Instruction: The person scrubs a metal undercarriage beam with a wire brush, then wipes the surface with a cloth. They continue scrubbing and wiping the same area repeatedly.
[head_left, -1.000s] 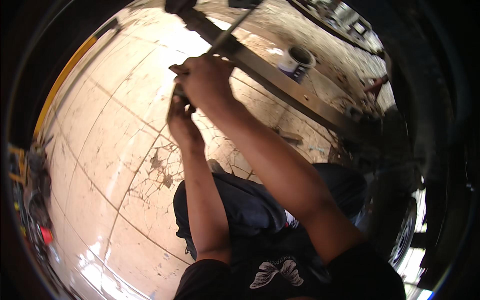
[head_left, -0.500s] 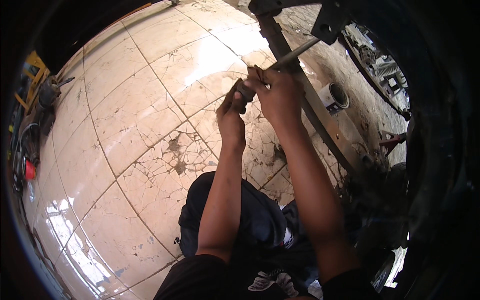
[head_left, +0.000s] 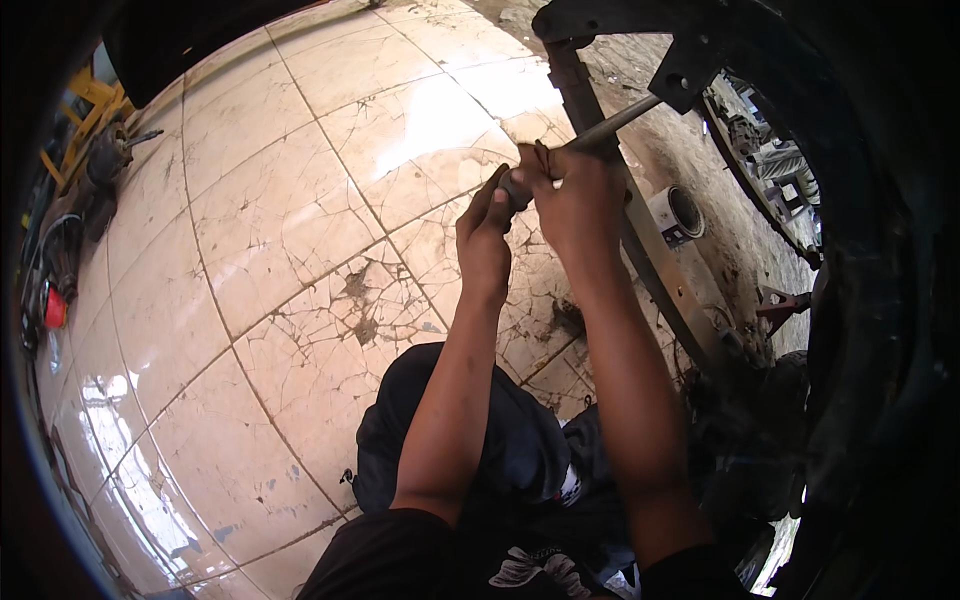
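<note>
A dark, rounded part point(head_left: 516, 190), small and stubby, sits between my two hands at the near end of a metal rod point(head_left: 622, 122). My left hand point(head_left: 484, 235) is closed on it, thumb on the near side and fingers behind. My right hand point(head_left: 583, 203) is closed over the spot where the rod meets the part, its thumb pressing the part's edge. The right fingers hide the joint between rod and part. The rod's far end runs to a dark metal bracket point(head_left: 683, 78) with a hole in it.
A dark frame rail point(head_left: 655, 285) slants down just right of my hands. Beyond it stand an open can point(head_left: 677, 215) and a reddish stand point(head_left: 782, 308). Greasy machine parts point(head_left: 65, 245) and a yellow frame point(head_left: 95, 95) line the left. Cracked tiles point(head_left: 270, 230) cover the floor.
The whole view has shifted slightly, so hands, rod and rail appear a little farther right. Both hands keep their hold, with only slight finger movement.
</note>
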